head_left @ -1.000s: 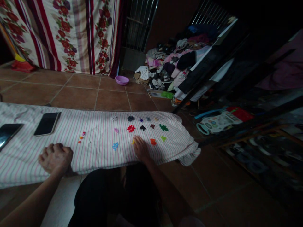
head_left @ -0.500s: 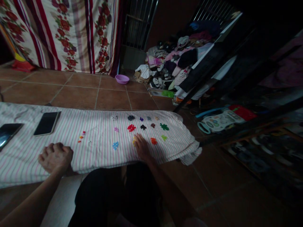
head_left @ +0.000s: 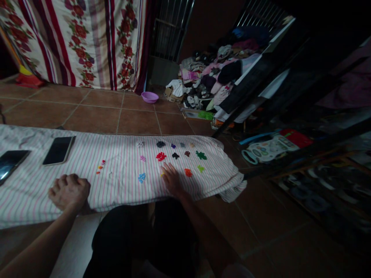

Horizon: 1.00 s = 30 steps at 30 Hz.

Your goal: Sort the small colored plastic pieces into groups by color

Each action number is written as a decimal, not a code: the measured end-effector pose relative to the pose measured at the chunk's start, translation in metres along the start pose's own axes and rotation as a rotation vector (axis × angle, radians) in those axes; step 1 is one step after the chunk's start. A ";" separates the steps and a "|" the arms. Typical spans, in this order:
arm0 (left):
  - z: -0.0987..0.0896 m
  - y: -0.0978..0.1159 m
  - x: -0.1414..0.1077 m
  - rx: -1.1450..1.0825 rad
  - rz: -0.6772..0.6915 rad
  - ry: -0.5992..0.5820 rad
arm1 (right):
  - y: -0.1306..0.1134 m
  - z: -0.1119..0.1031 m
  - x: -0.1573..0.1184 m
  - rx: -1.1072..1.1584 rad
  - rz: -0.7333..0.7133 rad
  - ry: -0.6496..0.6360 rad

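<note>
My right hand (head_left: 171, 179) lies palm down on the striped cloth (head_left: 121, 189), fingers stretched out over small yellow pieces (head_left: 162, 175) that it mostly covers. Around it are little piles of small pieces: red (head_left: 160, 156), light blue (head_left: 142, 177), orange (head_left: 188, 172), black (head_left: 175, 155) and dark green (head_left: 201, 155). My left hand (head_left: 68, 192) rests at the cloth's near edge with its fingers curled in; nothing shows in it. A few loose red and orange pieces (head_left: 99, 167) lie to its right.
Two phones, one dark (head_left: 58, 150) and one shiny (head_left: 11, 164), lie on the cloth at left. Beyond it, a purple basin (head_left: 150, 97) and a heap of clothes (head_left: 208, 77) are on the tiled floor. A toy keyboard (head_left: 271, 147) lies at right.
My right hand has shifted very slightly left, and its fingers are a little more spread over the yellow pieces. The left hand stays in place.
</note>
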<state>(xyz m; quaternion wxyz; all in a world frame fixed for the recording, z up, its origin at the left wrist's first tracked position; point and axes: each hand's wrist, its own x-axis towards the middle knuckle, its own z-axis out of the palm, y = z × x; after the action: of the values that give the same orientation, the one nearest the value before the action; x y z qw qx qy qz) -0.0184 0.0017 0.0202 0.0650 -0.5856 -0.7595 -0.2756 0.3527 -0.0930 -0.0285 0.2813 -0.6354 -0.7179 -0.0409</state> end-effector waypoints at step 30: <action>0.000 0.000 0.000 -0.022 -0.043 -0.034 | 0.003 -0.009 -0.017 0.167 0.282 0.052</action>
<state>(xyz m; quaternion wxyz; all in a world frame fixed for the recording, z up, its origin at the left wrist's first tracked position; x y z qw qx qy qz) -0.0187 0.0015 0.0203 0.0395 -0.5745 -0.7698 -0.2753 0.3590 -0.1113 -0.0298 0.3546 -0.7031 -0.6149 0.0422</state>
